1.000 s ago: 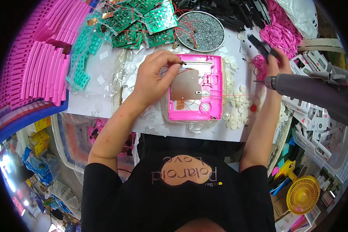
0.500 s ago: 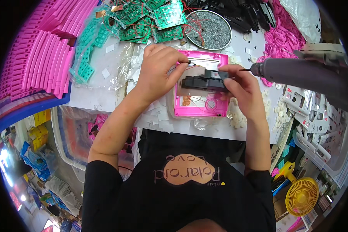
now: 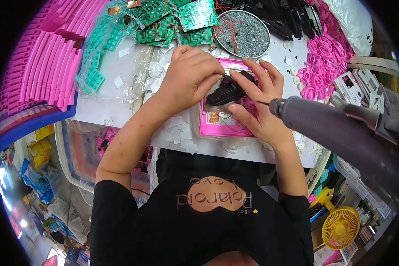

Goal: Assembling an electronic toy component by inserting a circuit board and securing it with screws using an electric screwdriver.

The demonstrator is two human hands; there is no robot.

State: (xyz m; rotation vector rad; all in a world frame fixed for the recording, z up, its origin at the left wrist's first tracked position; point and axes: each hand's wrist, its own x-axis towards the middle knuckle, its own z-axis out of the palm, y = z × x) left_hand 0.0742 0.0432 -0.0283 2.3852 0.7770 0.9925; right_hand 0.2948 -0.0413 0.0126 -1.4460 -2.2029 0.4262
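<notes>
A pink rectangular plastic casing (image 3: 203, 126) lies on the white work surface before me. Over it sits a black plastic mechanism block (image 3: 226, 93), now slanted. My left hand (image 3: 191, 76) is closed in a pinch at the block's far side; the small wired black part seen there earlier is mostly hidden by the fingertips. My right hand (image 3: 266, 104) spreads its fingers over the block's right side, thumb apart on the near side; whether it touches the block is unclear. A copper-coloured patch (image 3: 214, 117) and thin wires show inside the casing.
A grey power screwdriver (image 3: 323, 117) hangs with its bit close to my right hand. Green circuit boards (image 3: 195, 20) and a round dish of screws (image 3: 248, 35) lie behind. Pink shells (image 3: 48, 66) are stacked left; pink rings (image 3: 317, 66) are heaped right.
The black block has turned to a slant and shifted left. My right hand has gone from gripping its right end to spread fingers over it. The screwdriver has swung lower and nearer.
</notes>
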